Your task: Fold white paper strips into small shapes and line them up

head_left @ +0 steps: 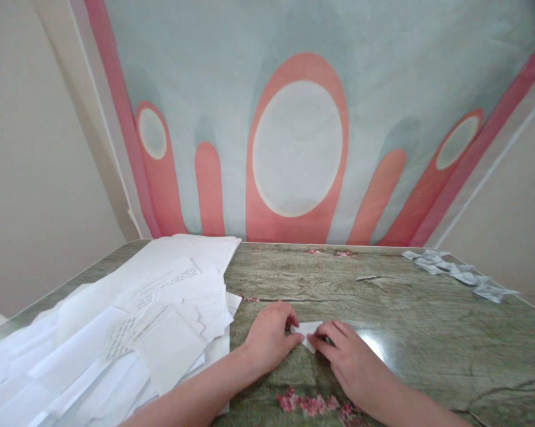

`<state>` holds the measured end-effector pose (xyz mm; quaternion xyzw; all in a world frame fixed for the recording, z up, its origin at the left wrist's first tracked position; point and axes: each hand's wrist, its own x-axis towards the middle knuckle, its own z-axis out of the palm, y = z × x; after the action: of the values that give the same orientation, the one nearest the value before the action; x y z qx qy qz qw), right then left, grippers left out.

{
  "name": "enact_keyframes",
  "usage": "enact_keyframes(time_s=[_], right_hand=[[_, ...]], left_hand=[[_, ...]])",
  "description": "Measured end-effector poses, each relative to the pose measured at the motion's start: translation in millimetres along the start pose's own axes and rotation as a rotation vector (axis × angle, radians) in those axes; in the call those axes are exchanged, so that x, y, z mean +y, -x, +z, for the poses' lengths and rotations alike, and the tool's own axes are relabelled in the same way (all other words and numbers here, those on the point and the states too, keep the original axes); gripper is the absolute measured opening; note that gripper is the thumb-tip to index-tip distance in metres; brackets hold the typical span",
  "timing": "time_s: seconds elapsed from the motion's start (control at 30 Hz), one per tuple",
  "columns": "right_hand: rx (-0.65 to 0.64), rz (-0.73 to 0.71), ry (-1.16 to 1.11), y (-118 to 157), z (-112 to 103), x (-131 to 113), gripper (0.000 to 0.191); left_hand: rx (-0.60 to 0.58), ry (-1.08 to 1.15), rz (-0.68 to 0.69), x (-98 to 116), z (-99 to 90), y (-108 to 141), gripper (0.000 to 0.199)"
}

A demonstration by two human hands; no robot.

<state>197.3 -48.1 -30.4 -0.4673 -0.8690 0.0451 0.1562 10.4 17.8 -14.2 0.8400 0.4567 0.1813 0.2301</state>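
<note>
A small folded piece of white paper [311, 327] is between my two hands, just above or on the wood-patterned table [294, 279]. My left hand [274, 332] pinches its left corner between thumb and fingers. On the other side, my right hand [343, 353] grips the paper's right part with thumb and forefinger. The paper looks angular, with a point toward me; its exact folds are too small to make out. My fingers cover parts of its edges.
A wide, loose pile of white paper sheets [174, 344], some printed, spreads over the table's left side. Several small folded paper pieces [461, 273] lie in a row at the far right. Behind the table stands a grey-green and coral patterned backdrop [232, 89].
</note>
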Motion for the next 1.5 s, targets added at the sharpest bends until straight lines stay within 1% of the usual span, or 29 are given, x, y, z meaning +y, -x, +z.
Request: enact_keyframes(time_s=[0.17,0.37,0.47,0.7,1.13,1.5], right_hand=[[0.002,0.001,-0.003,1.1,0.4,1.5,0.037],[0.000,0.012,-0.021,0.9,0.0,1.6,0.039],[0.007,0.013,-0.038,0.3,-0.7,1.3,0.040],[0.013,-0.010,-0.043,3.4,-0.9,2.0,0.038],[0.033,-0.043,-0.015,4.4,-0.1,3.3,0.039],[0.082,-0.095,0.093,8.3,0.7,2.2,0.039]], left_hand=[[0.000,0.079,0.003,2.4,0.5,-0.8,0.013],[0.006,0.220,0.036,1.2,4.3,-1.6,0.024],[-0.013,0.255,0.066,1.3,5.0,-0.9,0.026],[-0.032,0.209,0.114,3.0,2.7,1.3,0.028],[-0.053,0.220,0.158,2.5,2.9,1.3,0.026],[-0.079,0.046,0.250,5.3,-4.1,4.8,0.020]])
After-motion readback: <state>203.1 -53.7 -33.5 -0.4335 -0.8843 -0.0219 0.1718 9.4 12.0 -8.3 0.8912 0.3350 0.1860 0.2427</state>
